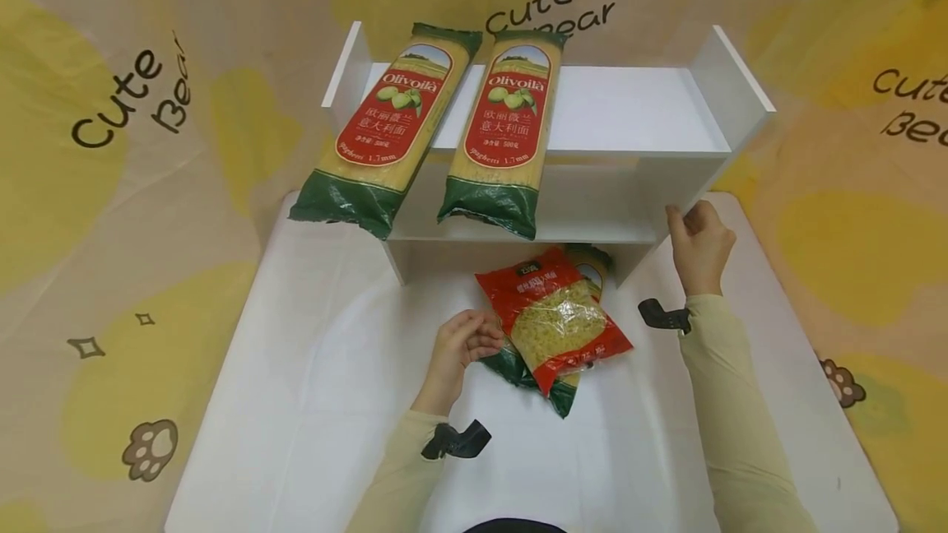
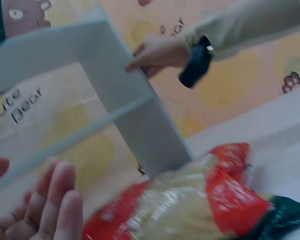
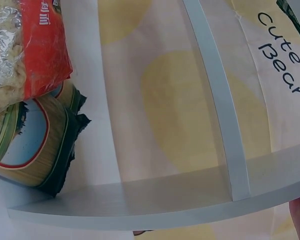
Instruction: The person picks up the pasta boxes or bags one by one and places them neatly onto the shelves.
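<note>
A red bag of short pasta [image 1: 551,315] [image 2: 190,210] [image 3: 25,45] lies on the white table [image 1: 318,401], on top of a green-ended spaghetti pack [image 1: 518,368] [image 3: 35,150]. My left hand [image 1: 467,340] [image 2: 55,200] hovers just left of the red bag, fingers relaxed, holding nothing. My right hand [image 1: 696,241] [image 2: 155,52] grips the front edge of the right side panel of a white shelf unit [image 1: 629,113] [image 2: 135,110] [image 3: 140,200]. Two more spaghetti packs [image 1: 388,126] [image 1: 511,126] lean over the shelf's top board, their lower ends hanging past its front.
The shelf stands at the table's far edge against a yellow "Cute Bear" cloth [image 1: 126,105]. The right half of the top board and the lower compartment hold nothing. Bare table stretches to the left and near side of the bags.
</note>
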Available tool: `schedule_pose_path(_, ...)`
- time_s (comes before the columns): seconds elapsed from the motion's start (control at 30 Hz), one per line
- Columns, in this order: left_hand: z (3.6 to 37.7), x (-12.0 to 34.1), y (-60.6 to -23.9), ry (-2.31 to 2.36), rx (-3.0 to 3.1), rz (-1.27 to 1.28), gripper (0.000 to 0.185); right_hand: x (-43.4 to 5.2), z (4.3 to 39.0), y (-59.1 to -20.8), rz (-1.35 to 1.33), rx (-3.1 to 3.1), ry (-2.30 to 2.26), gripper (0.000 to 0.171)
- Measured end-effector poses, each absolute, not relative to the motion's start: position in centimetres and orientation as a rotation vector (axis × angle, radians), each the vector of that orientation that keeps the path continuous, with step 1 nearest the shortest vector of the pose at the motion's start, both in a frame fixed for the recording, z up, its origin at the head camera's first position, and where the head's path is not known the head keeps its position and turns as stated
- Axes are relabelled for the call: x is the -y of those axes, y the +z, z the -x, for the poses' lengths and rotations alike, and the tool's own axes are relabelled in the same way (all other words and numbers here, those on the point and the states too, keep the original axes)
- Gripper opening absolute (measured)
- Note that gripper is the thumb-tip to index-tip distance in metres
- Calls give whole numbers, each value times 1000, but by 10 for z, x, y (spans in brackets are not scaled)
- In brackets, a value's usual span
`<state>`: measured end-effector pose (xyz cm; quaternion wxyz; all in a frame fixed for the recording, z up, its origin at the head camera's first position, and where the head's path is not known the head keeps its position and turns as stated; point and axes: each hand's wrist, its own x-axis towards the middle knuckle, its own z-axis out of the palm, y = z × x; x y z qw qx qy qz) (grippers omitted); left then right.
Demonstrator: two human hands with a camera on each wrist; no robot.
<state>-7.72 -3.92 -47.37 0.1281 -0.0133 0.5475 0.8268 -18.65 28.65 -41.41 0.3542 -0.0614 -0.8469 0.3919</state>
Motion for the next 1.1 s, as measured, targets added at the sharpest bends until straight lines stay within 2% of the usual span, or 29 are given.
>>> schedule_pose_path(0.13,72,34,-494,2312,-1585,208,30,-286,187,-414,151,2185,1017,23)
schedule_pose_path(0.33,67,25,-513,2226,-1596,287,23,-286,188,-415,154,2182,1009,22)
schedule_pose_path(0.53,64,18,-522,2158,-1627,306,33,-287,187,-416,155,2178,1005,22)
schedule_pose_path(0.77,62,12,-529,2066,-1665,280,36,-287,188,-416,158,2179,1011,22)
schedule_pose_path(1.1,60,5,-526,2130,-1368,303,47,-287,188,-416,155,2174,1031,22)
